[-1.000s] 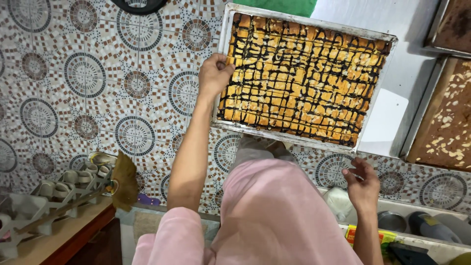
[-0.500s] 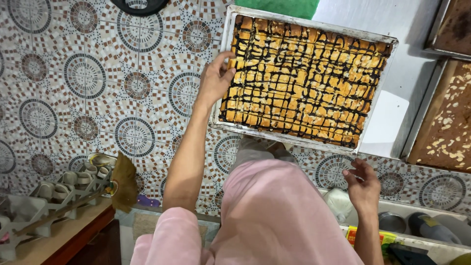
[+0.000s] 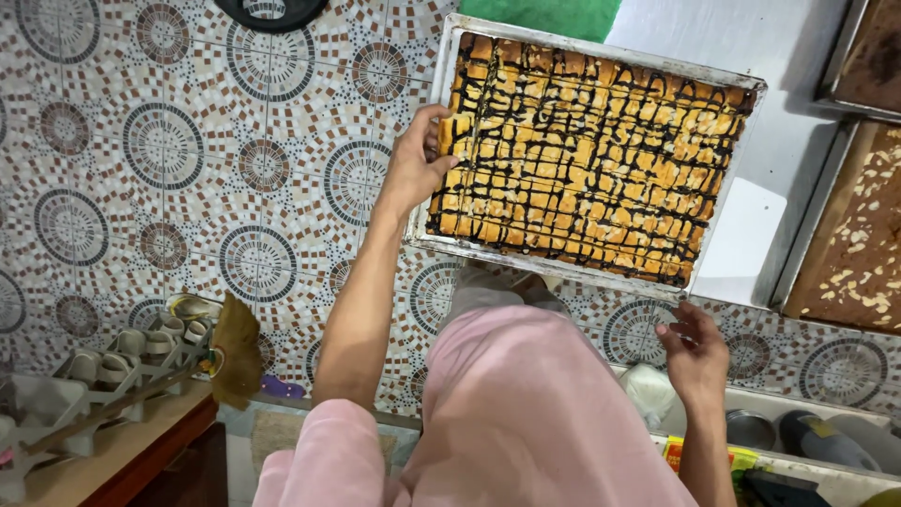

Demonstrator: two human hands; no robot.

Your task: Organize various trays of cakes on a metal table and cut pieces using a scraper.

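Overhead, a person in pink clothing is standing over a patterned tile floor [image 3: 141, 141] and bending toward a large metal baking tray [image 3: 427, 230] that is lying flat on it. The left hand [image 3: 418, 164] is gripping the tray's near-left rim, fingers curled over the edge and thumb against the outside wall, apparently steadying or shifting the tray from one side. Filling the tray is a slab of golden cake [image 3: 587, 160], already scored into small squares and striped with dark chocolate lines; the hand is touching the slab's left edge. The right hand [image 3: 696, 352] is hanging low beside the person's hip, fingers loosely curled, and whether it is holding anything small cannot be told. Two more trays are sitting at the right edge: a nut-topped brown slab [image 3: 859, 244] and a darker one [image 3: 868, 52] above it, both well apart from the hands. At lower left, a rack of sandals [image 3: 103, 361] is resting near a wooden ledge, with a small brush [image 3: 235, 352] propped against it.
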